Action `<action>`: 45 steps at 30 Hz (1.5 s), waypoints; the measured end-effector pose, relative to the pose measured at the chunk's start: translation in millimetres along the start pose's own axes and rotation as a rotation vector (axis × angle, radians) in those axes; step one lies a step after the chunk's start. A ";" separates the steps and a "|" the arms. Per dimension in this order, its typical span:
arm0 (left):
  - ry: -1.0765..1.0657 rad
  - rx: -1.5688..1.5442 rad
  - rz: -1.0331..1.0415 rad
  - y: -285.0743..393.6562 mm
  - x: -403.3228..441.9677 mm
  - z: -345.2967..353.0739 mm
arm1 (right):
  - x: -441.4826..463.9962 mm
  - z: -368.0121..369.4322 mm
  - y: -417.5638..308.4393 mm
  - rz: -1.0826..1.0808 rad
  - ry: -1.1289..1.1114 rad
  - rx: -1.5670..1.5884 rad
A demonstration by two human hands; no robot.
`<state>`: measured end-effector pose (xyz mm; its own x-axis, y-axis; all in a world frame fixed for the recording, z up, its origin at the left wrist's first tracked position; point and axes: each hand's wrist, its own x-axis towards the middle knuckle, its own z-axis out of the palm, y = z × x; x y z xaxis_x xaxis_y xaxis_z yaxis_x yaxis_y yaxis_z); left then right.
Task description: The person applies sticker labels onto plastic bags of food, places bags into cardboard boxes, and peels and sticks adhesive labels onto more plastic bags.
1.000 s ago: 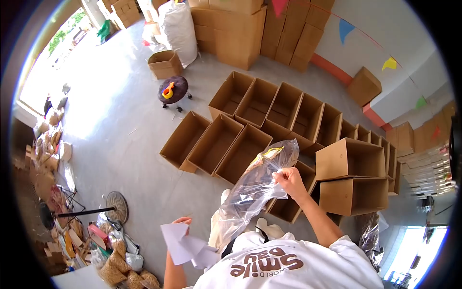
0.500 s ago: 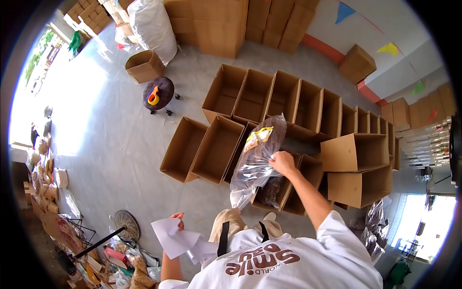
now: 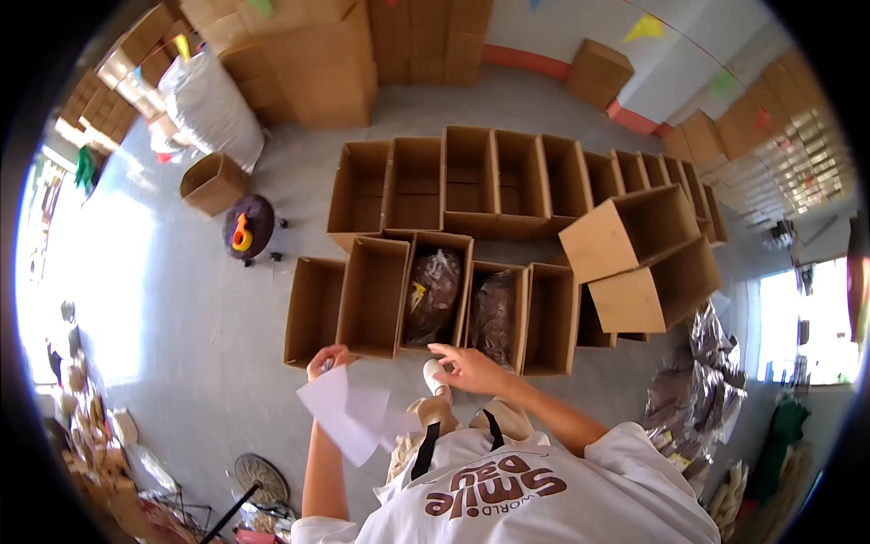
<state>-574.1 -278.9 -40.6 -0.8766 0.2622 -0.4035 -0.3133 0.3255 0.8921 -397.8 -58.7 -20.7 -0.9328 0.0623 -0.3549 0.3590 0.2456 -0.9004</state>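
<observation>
My left hand (image 3: 327,361) is closed on several white paper sheets (image 3: 349,412), which hang below it near the front of an open cardboard box (image 3: 313,308). Empty and open, my right hand (image 3: 469,370) has its fingers stretched leftward, just in front of another cardboard box (image 3: 405,295). Inside that box lies a clear plastic bag (image 3: 437,288) with dark brown contents and a yellow label. A second bagged brown item (image 3: 495,313) sits in the box to its right.
A back row of open boxes (image 3: 355,186) runs to the right. Two tilted boxes (image 3: 625,304) rest on top of the front row. A round stool (image 3: 258,213) carries an orange tape dispenser (image 3: 240,238). More plastic-wrapped bags (image 3: 675,399) lie at the right.
The clear bag that my right hand held up is now down in a front-row box, let go. My left hand has moved up with the papers. The view has shifted.
</observation>
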 end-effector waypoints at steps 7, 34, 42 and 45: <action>-0.370 -0.594 0.031 62.6 2.7 142.1 | -95.4 17.2 -1.7 -0.176 0.629 0.386; -1.354 0.366 0.747 -132.9 -532.6 467.2 | -544.2 33.9 233.6 -0.018 2.292 1.156; -1.693 0.379 -0.635 -86.0 -595.8 576.5 | -620.0 -40.7 236.6 0.653 1.807 0.295; -1.787 0.337 -0.852 -79.0 -616.0 636.1 | -663.7 -81.8 234.3 0.641 1.656 0.325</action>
<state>222.9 111.7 8.2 0.7805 0.3454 -0.5211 -0.1189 0.9003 0.4187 302.9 36.7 24.4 0.3515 0.9096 -0.2214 0.4386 -0.3689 -0.8195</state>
